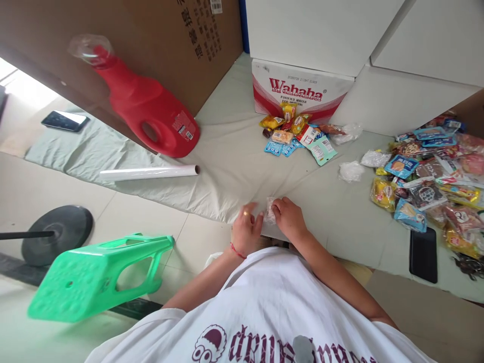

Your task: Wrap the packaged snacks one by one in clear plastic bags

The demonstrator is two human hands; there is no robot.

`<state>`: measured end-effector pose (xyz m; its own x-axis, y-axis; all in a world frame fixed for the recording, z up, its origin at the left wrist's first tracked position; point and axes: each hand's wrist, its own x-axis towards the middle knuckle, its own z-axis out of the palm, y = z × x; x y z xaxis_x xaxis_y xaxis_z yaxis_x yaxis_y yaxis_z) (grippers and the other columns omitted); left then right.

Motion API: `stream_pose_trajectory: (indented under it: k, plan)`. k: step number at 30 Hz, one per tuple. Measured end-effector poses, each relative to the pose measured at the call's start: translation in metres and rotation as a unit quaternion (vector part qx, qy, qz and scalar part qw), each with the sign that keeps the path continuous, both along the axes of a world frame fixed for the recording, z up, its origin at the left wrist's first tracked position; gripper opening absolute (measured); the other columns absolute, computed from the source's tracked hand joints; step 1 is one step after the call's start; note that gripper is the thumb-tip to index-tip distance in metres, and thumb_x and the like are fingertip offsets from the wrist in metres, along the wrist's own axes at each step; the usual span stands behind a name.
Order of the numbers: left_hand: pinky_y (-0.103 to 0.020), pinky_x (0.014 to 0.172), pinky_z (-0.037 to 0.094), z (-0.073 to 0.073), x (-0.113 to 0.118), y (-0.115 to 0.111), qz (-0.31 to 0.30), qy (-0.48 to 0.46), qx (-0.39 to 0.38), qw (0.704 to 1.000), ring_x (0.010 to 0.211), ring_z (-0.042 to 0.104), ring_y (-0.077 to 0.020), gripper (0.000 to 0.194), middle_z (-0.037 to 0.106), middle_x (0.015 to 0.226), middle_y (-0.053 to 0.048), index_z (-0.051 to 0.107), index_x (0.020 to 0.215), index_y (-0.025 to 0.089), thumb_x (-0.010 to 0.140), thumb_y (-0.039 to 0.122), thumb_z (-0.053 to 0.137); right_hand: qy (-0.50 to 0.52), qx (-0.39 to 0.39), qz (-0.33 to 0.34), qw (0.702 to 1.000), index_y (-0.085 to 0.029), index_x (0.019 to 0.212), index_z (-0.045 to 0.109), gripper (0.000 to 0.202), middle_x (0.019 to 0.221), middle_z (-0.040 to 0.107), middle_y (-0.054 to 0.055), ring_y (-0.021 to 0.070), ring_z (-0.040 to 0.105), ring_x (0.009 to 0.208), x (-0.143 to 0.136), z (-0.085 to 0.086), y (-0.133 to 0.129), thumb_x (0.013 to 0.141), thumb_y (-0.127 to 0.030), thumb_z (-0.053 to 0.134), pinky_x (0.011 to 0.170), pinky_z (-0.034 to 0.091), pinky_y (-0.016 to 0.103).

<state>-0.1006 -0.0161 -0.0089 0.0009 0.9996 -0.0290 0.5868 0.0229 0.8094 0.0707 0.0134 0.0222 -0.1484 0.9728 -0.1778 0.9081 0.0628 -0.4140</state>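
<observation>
Right hand point(289, 218) holds small clear packet point(269, 212) by right side; left hand point(246, 224) has fingers loosely parted, blurred, touch unclear. Packet between hands, near edge of cloth point(230, 166), long axis roughly forward; right hand nearer.

Bright, soft light, glare at upper left, blurred left fingers point(247, 208), stretched edges

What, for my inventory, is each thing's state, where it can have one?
Clear packet: pinched in right hand
Left hand: partly open, blurred
Red jug: upright, clear cover on top
Green stool: upright
White roll: lying down
Right-side phone: lying flat
Snack packets: heaped
</observation>
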Motion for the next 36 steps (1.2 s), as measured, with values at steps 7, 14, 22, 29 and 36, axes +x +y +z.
stream_pose_trajectory:
  k: [7, 14, 22, 29, 36]
  plan:
    - [-0.026, 0.05, 0.043, 0.015, 0.014, 0.04, -0.032, -0.236, -0.276, 0.931, 0.046, 0.059, -0.0157, 0.019, 0.061, 0.055, 0.004, 0.059, 0.097, 0.019, 0.081, 0.028, 0.065, -0.064, 0.057, 0.096, 0.992, -0.016, 0.104, 0.071, 0.02, 0.103, 0.066, 0.014, 0.0271, 0.058, 0.098, -0.013, 0.002, -0.012, 0.102, -0.017, 0.051, 0.084, 0.046, 0.037]
    - [-0.023, 0.049, 0.039, 0.0, 0.011, 0.029, -0.007, -0.292, -0.266, 0.919, 0.05, 0.055, -0.0117, 0.032, 0.067, 0.065, 0.002, 0.062, 0.101, 0.016, 0.07, 0.02, 0.057, -0.06, 0.141, 0.147, 0.977, -0.011, 0.154, 0.048, 0.054, 0.152, 0.05, 0.022, 0.0363, 0.045, 0.132, -0.002, -0.024, -0.055, 0.102, -0.027, 0.053, 0.108, 0.043, 0.052]
    - [-0.026, 0.068, 0.047, 0.005, 0.007, 0.023, -0.115, -0.181, -0.17, 0.962, 0.069, 0.06, -0.0144, 0.058, 0.079, 0.098, -0.004, 0.068, 0.132, 0.015, 0.075, 0.017, 0.054, 0.017, 0.176, 0.052, 0.983, -0.021, 0.147, 0.056, 0.046, 0.137, 0.057, 0.017, 0.032, 0.051, 0.117, 0.009, -0.033, -0.041, 0.102, -0.029, 0.053, 0.102, 0.048, 0.05]
    - [-0.027, 0.064, 0.042, 0.025, 0.016, 0.025, -0.2, -0.165, -0.127, 0.957, 0.061, 0.05, -0.0132, 0.058, 0.078, 0.102, -0.004, 0.068, 0.134, 0.015, 0.077, 0.012, 0.056, -0.021, 0.169, 0.019, 0.985, -0.019, 0.139, 0.062, 0.041, 0.131, 0.061, 0.016, 0.0323, 0.05, 0.111, 0.019, -0.022, -0.025, 0.099, -0.027, 0.058, 0.098, 0.049, 0.047]
    - [-0.025, 0.062, 0.04, 0.02, 0.025, 0.032, -0.054, -0.249, -0.123, 0.959, 0.061, 0.046, -0.0103, 0.032, 0.073, 0.101, -0.006, 0.074, 0.114, 0.016, 0.089, 0.028, 0.059, 0.174, 0.149, -0.057, 0.972, -0.021, 0.128, 0.072, 0.035, 0.126, 0.069, 0.013, 0.0271, 0.058, 0.113, 0.059, -0.012, -0.015, 0.103, -0.028, 0.048, 0.103, 0.05, 0.045]
